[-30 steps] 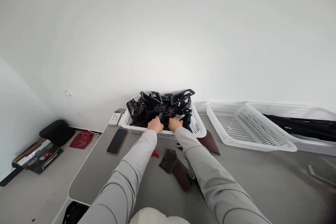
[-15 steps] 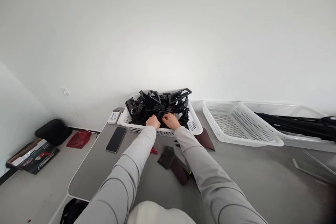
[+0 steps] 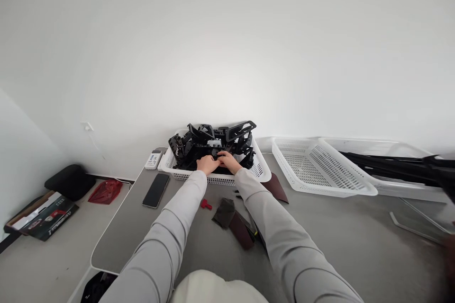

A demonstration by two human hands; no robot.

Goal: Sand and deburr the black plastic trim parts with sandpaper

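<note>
A white perforated plastic basket (image 3: 261,170) holds a heap of black plastic parts (image 3: 201,132). At its near side, my left hand (image 3: 207,164) is closed with its fingers curled on a black plastic part (image 3: 195,154) among the others. My right hand (image 3: 229,161) sits just beside it, fingers bent over the same part, with the fingertips close to those of my left hand. The backs of my hands and the pile hide much of this part, and its full shape cannot be made out.
A phone (image 3: 155,190) and a white device (image 3: 153,159) lie left of the basket. Nearer me are a red piece (image 3: 205,204), a dark pad (image 3: 225,213) and brown sandpaper-like sheets (image 3: 241,230). Another white basket (image 3: 325,191) and long black strips (image 3: 394,169) are at the right.
My hands have come closer together, and the right fingers have reached slightly up and left. A light, shiny patch now shows on a part behind them. The view has shifted slightly.
</note>
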